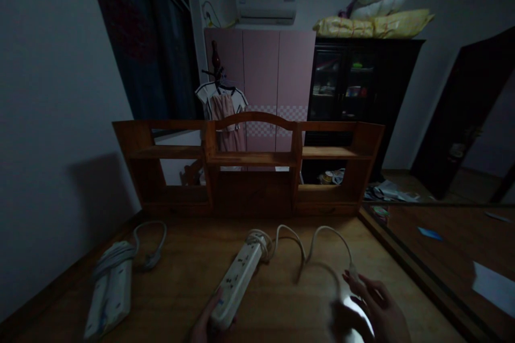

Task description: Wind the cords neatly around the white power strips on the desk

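Note:
My left hand (209, 319) is closed around the near end of a white power strip (239, 273) that lies slantwise above the wooden tabletop (173, 300). Part of its white cord (261, 241) is wound round the far end of the strip. From there the cord runs in loose waves to the right. Between the fingers of my right hand (374, 300) is the cord's plug end (353, 271), mostly hidden by them. A bright patch of light shows behind that hand. A second white power strip (110, 295), its cord coiled on top, rests at the left, apart from both hands.
A wooden shelf unit (253, 159) stands along the back of the tabletop. The white wall (60, 182) borders the left side. Beyond the raised right edge (402, 257) lies a lower brown surface with a white paper (494, 286) and a blue card (430, 233).

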### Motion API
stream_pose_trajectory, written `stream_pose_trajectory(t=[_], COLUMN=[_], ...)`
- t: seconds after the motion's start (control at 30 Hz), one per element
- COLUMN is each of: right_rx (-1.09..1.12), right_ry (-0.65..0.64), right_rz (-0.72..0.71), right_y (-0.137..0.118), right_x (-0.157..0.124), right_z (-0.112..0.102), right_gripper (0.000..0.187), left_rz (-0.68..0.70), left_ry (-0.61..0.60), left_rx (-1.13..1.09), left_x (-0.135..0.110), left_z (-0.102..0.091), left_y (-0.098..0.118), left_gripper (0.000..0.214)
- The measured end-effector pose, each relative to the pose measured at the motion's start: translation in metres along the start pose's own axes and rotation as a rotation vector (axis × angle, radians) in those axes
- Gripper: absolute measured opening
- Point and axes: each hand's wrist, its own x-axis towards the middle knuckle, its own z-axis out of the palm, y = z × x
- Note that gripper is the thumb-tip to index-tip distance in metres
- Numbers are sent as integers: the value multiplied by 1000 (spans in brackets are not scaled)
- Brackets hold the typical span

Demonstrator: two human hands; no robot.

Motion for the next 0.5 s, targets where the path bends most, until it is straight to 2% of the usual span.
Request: stream_pose_trajectory(t=[0.1,0.27,0.4,0.5], right_rx=[40,95,145,145], right_ry=[-13,-53,-89,-100], right_rz=[59,95,136,188], right_y=[-10,-13,-14,-15], right_x=[-1,-2,-4,-7], right_z=[18,42,47,44], right_gripper=[44,39,44,50], left_rz=[-67,-19,-57,-20], left_ry=[44,10,37,38], left_rx=[11,35,52,43], left_x=[-10,-19,-13,-8], left_z=[9,17,13,10], left_y=[9,21,17,11], left_gripper=[57,54,62,63])
